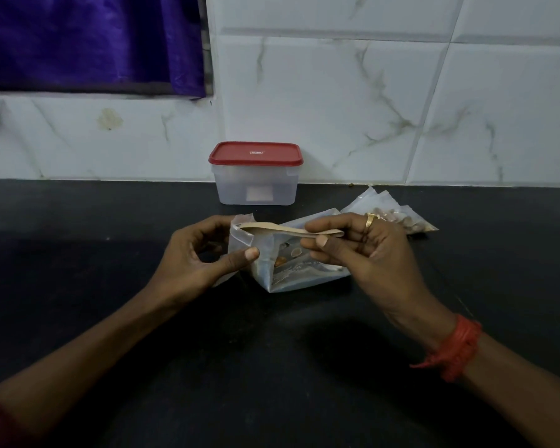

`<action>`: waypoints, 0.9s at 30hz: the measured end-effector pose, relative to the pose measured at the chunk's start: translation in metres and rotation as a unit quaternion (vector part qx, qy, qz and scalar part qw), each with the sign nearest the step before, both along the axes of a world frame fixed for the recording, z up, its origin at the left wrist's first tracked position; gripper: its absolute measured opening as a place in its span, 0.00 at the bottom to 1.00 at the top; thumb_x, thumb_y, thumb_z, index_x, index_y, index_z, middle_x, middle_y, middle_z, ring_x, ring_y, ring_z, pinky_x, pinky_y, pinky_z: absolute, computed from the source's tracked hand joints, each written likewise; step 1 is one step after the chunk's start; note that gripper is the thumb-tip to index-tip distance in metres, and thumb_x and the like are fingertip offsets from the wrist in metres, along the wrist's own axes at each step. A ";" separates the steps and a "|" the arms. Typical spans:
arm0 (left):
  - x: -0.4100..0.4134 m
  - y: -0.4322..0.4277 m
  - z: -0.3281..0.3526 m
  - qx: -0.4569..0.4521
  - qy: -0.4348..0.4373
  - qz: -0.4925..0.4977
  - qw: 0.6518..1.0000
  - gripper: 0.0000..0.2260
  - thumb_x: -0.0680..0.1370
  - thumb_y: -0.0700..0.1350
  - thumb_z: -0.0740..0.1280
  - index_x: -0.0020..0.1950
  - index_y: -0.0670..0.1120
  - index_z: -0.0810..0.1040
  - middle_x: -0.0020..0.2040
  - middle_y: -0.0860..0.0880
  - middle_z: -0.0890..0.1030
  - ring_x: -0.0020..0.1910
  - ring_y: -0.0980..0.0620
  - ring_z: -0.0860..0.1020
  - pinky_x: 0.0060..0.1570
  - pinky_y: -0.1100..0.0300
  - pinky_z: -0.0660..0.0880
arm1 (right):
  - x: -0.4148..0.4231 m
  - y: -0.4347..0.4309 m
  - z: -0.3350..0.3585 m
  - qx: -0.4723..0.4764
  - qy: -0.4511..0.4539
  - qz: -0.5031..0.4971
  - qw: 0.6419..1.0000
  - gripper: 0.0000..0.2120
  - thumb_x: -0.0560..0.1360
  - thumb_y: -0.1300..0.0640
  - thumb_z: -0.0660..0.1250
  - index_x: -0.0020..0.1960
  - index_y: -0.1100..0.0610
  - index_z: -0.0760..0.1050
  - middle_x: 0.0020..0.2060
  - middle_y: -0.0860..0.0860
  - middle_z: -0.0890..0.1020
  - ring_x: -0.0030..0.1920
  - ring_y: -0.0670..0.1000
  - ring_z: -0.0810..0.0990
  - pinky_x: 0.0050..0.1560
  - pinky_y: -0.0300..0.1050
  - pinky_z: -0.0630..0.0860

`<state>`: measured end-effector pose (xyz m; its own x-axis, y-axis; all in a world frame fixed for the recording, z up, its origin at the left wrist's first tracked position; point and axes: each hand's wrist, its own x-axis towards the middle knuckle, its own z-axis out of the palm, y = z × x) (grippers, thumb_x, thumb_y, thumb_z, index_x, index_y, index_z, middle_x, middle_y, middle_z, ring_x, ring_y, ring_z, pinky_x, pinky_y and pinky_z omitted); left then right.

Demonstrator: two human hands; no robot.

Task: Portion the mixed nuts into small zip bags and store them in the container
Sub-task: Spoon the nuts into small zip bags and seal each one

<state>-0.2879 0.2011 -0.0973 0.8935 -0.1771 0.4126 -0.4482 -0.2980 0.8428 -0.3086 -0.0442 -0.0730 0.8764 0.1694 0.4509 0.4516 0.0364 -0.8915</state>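
Black stone countertop (pixel 78 286) meets a white marbled tile wall (pixel 337 92), where a clear plastic container (pixel 256 189) with a red lid (pixel 255 152) stands closed. Just near of it, a silvery printed nut pouch (pixel 291 276) rests on the counter, top edge up, its long axis running left to right. The left hand (pixel 194 257) pinches the pouch's left end; the right hand (pixel 362 250) pinches its top strip. Small clear zip bags (pixel 388 210) holding nuts lie far right.

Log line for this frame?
left hand: holds printed plastic nut pouch | right hand: pinches pouch top | red-lidded clear container: closed | small zip bags: nuts visible, beyond right hand
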 end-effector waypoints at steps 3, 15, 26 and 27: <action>0.000 0.000 0.000 0.000 0.005 -0.012 1.000 0.26 0.66 0.59 0.74 0.63 0.54 0.79 0.57 0.55 0.84 0.57 0.55 0.81 0.59 0.54 0.77 | -0.001 0.002 -0.001 0.010 -0.006 -0.016 1.000 0.09 0.76 0.69 0.67 0.49 0.58 0.82 0.45 0.52 0.88 0.47 0.50 0.87 0.45 0.38 0.82; 0.001 0.000 0.000 0.028 0.013 -0.018 0.999 0.28 0.65 0.61 0.73 0.64 0.56 0.78 0.58 0.60 0.82 0.58 0.59 0.80 0.57 0.61 0.77 | 0.019 -0.021 -0.001 -0.013 -0.054 -0.236 0.970 0.09 0.78 0.66 0.67 0.46 0.54 0.83 0.33 0.49 0.85 0.35 0.49 0.85 0.40 0.44 0.82; 0.002 -0.001 0.000 0.006 0.020 -0.024 0.999 0.26 0.66 0.56 0.78 0.62 0.53 0.78 0.57 0.60 0.83 0.57 0.59 0.81 0.51 0.70 0.77 | 0.017 -0.025 -0.008 -0.327 -0.181 -0.343 0.862 0.07 0.75 0.49 0.68 0.50 0.46 0.84 0.31 0.44 0.81 0.32 0.43 0.78 0.34 0.40 0.76; 0.002 -0.001 0.000 0.004 0.023 -0.024 0.999 0.26 0.67 0.54 0.79 0.62 0.52 0.78 0.57 0.60 0.83 0.57 0.59 0.81 0.51 0.70 0.77 | 0.017 -0.025 -0.009 -0.350 -0.180 -0.342 0.853 0.07 0.75 0.49 0.68 0.51 0.45 0.83 0.30 0.43 0.80 0.32 0.43 0.77 0.34 0.39 0.75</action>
